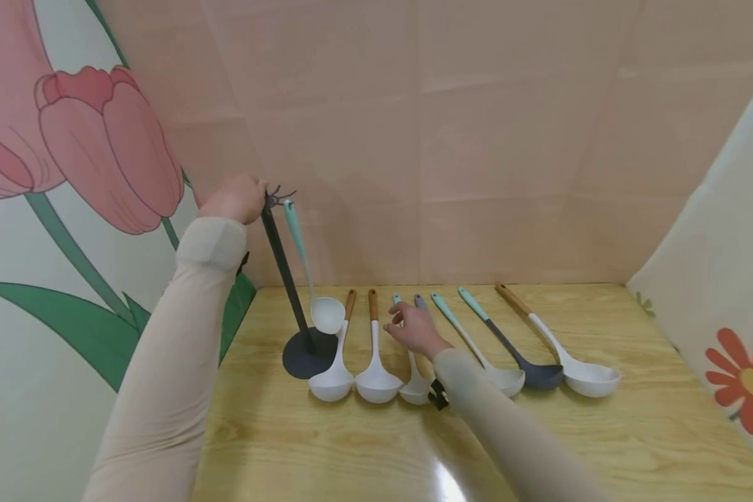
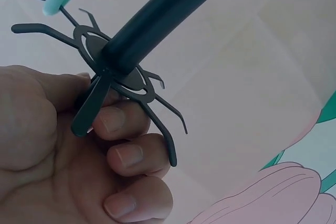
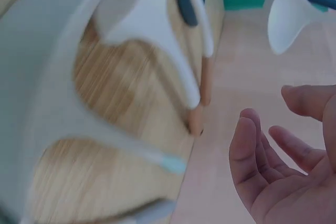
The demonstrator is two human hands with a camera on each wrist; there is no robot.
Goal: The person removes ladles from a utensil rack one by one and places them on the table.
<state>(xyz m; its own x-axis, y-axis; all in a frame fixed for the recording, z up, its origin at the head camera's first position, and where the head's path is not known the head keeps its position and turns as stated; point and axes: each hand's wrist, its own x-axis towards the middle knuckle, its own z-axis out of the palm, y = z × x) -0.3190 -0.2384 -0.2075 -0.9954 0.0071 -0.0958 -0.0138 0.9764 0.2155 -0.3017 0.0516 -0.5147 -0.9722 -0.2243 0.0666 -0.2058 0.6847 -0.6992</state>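
My left hand [image 1: 233, 200] grips the top of a black utensil stand [image 1: 284, 261], fingers curled at its hooks in the left wrist view. From one hook hangs a ladle [image 1: 328, 316] with a mint handle and pale bowl. Over the row of ladles is my right hand [image 1: 419, 329], fingers loosely bent and holding nothing. Below and around it lie a mint-handled ladle [image 1: 416, 390] and a grey-handled utensil [image 1: 420, 301], mostly hidden by the hand and sleeve. Left of these are two white ladles [image 1: 378, 385] [image 1: 332, 383] with wooden handles.
Farther right on the wooden table [image 1: 326, 453] lie a mint-handled pale ladle [image 1: 507, 381], a dark-bowled ladle [image 1: 541, 375] and a white ladle [image 1: 592, 380] with a wooden handle. A pink backdrop [image 1: 508, 153] rises behind; a tulip-printed sheet [image 1: 12, 390] borders the left.
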